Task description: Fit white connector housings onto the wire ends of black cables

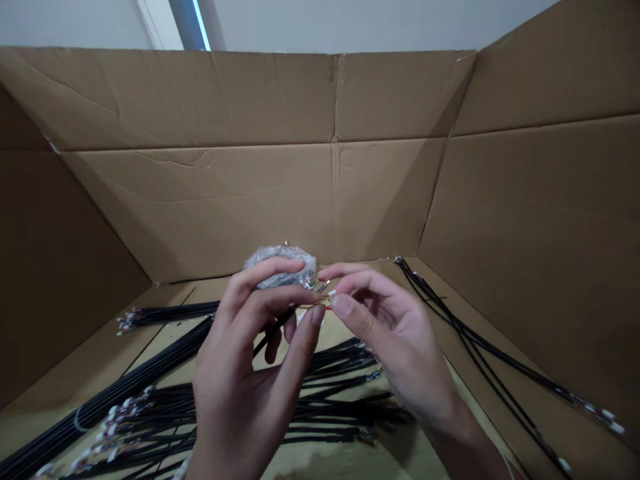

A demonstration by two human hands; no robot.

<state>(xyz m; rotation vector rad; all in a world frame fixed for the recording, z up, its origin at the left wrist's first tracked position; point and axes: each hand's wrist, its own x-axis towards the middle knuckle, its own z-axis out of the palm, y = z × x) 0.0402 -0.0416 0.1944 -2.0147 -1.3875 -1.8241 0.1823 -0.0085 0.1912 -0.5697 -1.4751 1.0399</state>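
Note:
My left hand [250, 353] pinches the thin coloured wires at the end of a black cable [270, 333], whose sheath runs back under the palm. Close beside it, my right hand [395, 333] closes thumb and finger on a small white connector [333, 294]. Fine wires, one of them red, span the short gap between the two hands. Whether any wire sits inside the connector is too small to tell. Just beyond the fingertips lies a clear plastic bag [283, 260], partly hidden by my left hand.
Black cables with white connectors [125, 413] lie in rows below my hands. A tied cable bundle [145, 380] stretches across the left, with a shorter bundle [170, 312] behind it. Loose cables [465, 327] lie at right. Cardboard walls [250, 180] stand around the back and sides.

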